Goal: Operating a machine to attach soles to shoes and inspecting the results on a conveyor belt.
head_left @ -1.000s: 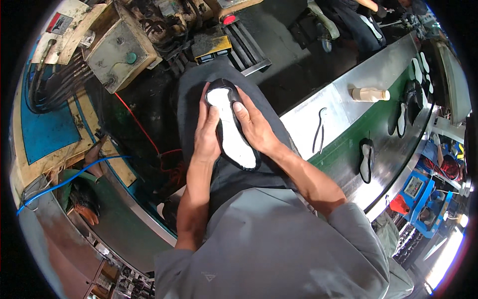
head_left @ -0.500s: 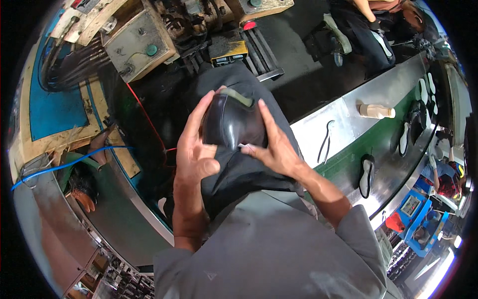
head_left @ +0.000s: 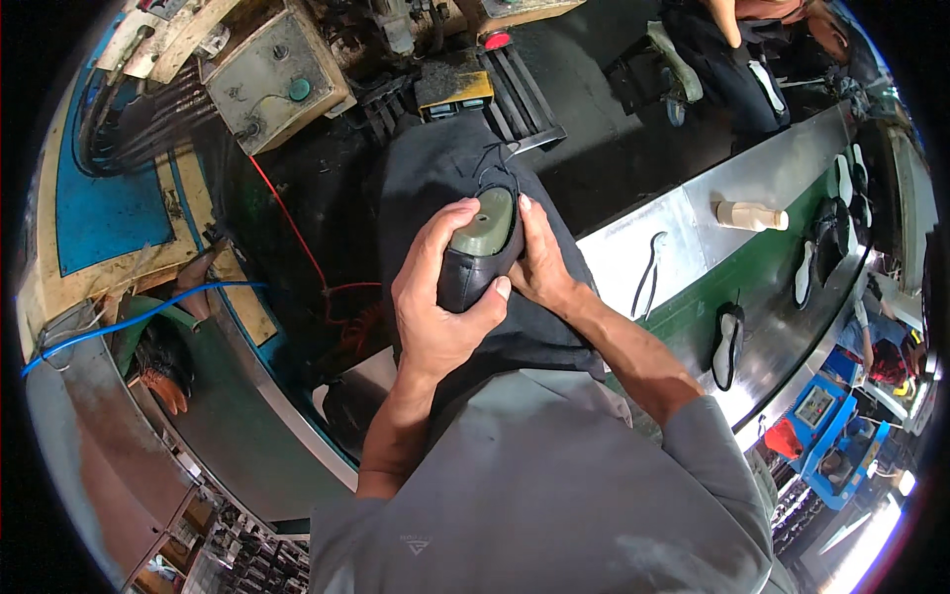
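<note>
Over my lap, both hands hold a black leather shoe upper [head_left: 468, 283] stretched over a green shoe last [head_left: 482, 234]. The last's rounded top, with a small hole in it, faces up at the upper's opening. My left hand [head_left: 427, 309] wraps the left side, fingers by the top of the last and thumb across the leather. On the other side, my right hand [head_left: 546, 265] presses against the upper near its rim. Loose black laces [head_left: 498, 163] stick out at the far end. The underside of the shoe is hidden.
To the right, a metal bench edge [head_left: 633, 233] borders a green conveyor belt [head_left: 683, 307]. Pincers [head_left: 649, 275], a cream bottle [head_left: 749, 217] and a shoe [head_left: 728, 346] lie there. A control box [head_left: 272, 84] and pedal [head_left: 453, 94] stand ahead. A co-worker [head_left: 727, 69] sits far right.
The shoe has been turned, so the top of the last and the laces now show. My left hand has come round closer over it, and my right fingers have shifted along its side.
</note>
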